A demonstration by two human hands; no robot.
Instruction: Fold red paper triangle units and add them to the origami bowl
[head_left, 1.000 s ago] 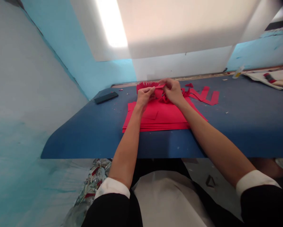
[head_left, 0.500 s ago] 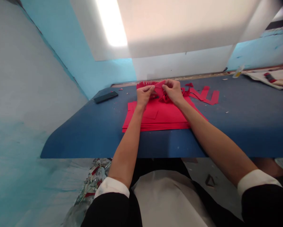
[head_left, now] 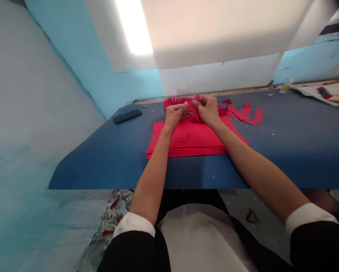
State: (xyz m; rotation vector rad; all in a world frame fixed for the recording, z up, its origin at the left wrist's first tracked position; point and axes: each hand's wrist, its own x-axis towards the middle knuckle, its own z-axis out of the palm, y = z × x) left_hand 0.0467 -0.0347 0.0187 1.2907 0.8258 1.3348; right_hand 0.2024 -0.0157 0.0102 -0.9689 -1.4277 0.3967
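Observation:
A small folded red paper piece (head_left: pixel 193 102) is pinched between both hands above a stack of red paper sheets (head_left: pixel 199 138). My left hand (head_left: pixel 175 114) grips its left side with closed fingers. On its right side, my right hand (head_left: pixel 208 108) closes thumb and fingers round it. Behind my left hand lies a fringed red paper row (head_left: pixel 175 101). More folded red pieces (head_left: pixel 197 118) sit on the stack beneath my hands, partly covered by them. Red paper strips (head_left: pixel 253 117) lie to the right of the stack.
A dark phone (head_left: pixel 127 116) lies at the left of the blue table (head_left: pixel 107 162). At the back right are a small clear bottle (head_left: pixel 286 86) and a brush-like tool (head_left: pixel 332 95) on a pale sheet. A wall stands behind the table.
The small red piece has tilted and looks narrower, its tip now pointing up. My left fingers have shifted slightly right and curled under it; my right hand has barely moved.

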